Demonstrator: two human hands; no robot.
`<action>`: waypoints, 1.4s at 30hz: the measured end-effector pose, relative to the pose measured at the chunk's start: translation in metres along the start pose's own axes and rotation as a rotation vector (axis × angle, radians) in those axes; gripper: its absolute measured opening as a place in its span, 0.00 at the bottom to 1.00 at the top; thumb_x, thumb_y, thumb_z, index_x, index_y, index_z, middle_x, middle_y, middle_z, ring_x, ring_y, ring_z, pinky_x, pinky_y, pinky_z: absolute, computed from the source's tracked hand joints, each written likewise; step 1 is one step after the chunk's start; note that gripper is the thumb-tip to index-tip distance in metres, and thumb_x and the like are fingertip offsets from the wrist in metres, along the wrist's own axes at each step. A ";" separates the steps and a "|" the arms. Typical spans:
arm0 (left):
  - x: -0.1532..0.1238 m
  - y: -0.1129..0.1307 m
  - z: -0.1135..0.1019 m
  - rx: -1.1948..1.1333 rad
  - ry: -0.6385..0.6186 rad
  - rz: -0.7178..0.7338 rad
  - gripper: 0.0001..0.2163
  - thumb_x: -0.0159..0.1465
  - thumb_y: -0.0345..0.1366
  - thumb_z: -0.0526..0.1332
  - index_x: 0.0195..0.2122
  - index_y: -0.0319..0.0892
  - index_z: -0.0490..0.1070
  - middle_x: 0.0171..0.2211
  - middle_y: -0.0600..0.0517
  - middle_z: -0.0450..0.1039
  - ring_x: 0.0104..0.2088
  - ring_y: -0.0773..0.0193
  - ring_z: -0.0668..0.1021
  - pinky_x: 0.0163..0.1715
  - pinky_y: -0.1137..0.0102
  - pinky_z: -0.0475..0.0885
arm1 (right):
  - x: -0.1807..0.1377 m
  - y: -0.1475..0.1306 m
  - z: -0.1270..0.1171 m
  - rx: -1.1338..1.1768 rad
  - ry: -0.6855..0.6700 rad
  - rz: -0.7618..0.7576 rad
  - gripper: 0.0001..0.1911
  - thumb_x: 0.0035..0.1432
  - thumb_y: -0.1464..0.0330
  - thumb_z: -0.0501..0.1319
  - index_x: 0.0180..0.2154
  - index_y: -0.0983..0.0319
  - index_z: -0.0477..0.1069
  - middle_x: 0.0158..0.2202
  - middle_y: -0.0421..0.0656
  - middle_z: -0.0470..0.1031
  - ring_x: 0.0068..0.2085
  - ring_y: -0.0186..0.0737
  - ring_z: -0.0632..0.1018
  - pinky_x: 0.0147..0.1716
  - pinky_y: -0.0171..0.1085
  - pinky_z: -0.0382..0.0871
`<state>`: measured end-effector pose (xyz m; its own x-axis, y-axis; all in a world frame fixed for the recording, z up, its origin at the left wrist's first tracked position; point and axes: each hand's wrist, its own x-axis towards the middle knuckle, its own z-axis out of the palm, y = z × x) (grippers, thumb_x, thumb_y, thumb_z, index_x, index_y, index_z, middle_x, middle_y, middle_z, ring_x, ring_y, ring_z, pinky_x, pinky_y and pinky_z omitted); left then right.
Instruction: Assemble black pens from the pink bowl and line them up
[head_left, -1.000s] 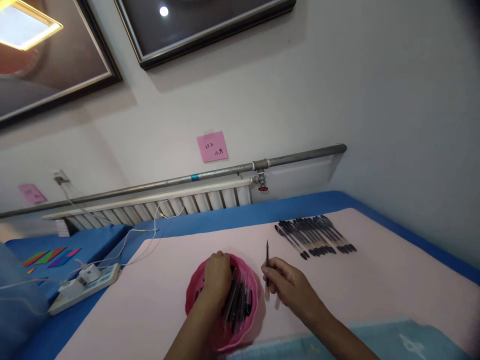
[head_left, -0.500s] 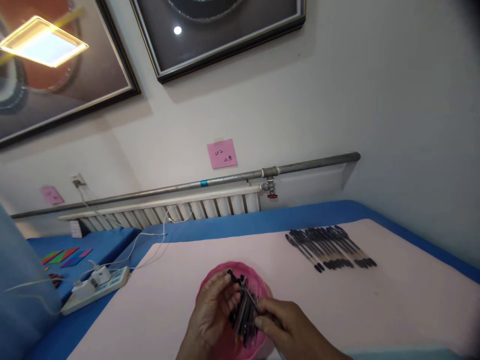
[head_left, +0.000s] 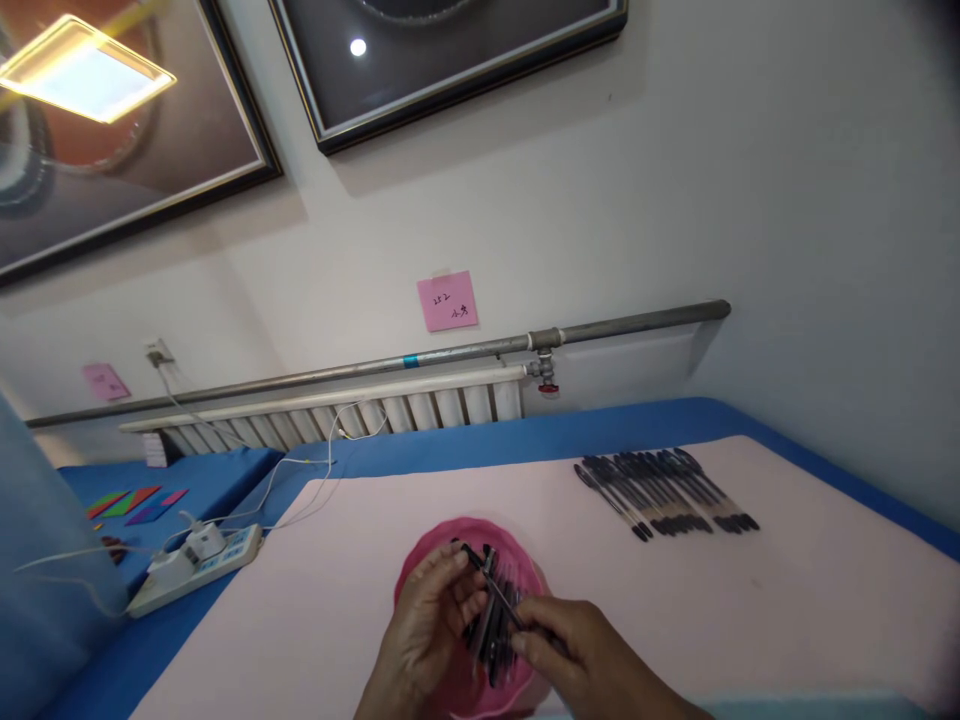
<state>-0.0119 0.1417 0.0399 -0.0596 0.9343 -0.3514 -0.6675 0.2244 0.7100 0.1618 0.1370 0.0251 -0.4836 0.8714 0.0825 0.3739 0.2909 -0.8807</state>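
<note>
Over a pink bowl (head_left: 420, 548) with a scalloped rim, my left hand (head_left: 427, 610) pinches a black pen cap (head_left: 469, 553) between thumb and fingertip. My right hand (head_left: 564, 640) is closed round a slim dark pen (head_left: 510, 607), which slants up and left to the cap. Whether the pen's tip sits inside the cap is too small to tell. Several more dark pens and loose-looking clear parts (head_left: 491, 640) lie in the bowl beneath both hands, partly hidden by them.
A row of several black-capped pens (head_left: 652, 495) lies on the pink table cover (head_left: 795, 600), to the right. At left are a white power strip (head_left: 225, 558) with plugs and cables, and colourful flat shapes (head_left: 135, 503). A radiator (head_left: 420, 410) stands behind the blue table edge.
The pen and the cap now look closer to one line. Both hands keep their grips and have barely moved; the camera view has shifted slightly.
</note>
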 end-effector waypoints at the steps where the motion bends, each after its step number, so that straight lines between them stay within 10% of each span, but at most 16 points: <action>1: 0.000 0.000 0.000 0.003 -0.004 -0.002 0.07 0.50 0.27 0.67 0.30 0.37 0.71 0.27 0.50 0.76 0.25 0.67 0.77 0.26 0.74 0.72 | 0.000 0.000 0.000 0.000 0.003 0.000 0.09 0.54 0.65 0.56 0.24 0.59 0.68 0.21 0.35 0.66 0.24 0.32 0.64 0.25 0.30 0.56; 42: -0.007 -0.029 0.017 0.140 -0.213 0.061 0.11 0.46 0.38 0.70 0.24 0.38 0.70 0.18 0.56 0.69 0.20 0.72 0.69 0.24 0.75 0.64 | 0.005 -0.011 -0.001 0.184 0.103 0.060 0.11 0.50 0.62 0.54 0.21 0.60 0.59 0.21 0.35 0.59 0.26 0.34 0.64 0.26 0.32 0.59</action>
<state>0.0208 0.1334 0.0320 0.0709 0.9812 -0.1798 -0.5578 0.1884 0.8083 0.1563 0.1391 0.0356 -0.3779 0.9235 0.0663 0.2440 0.1684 -0.9550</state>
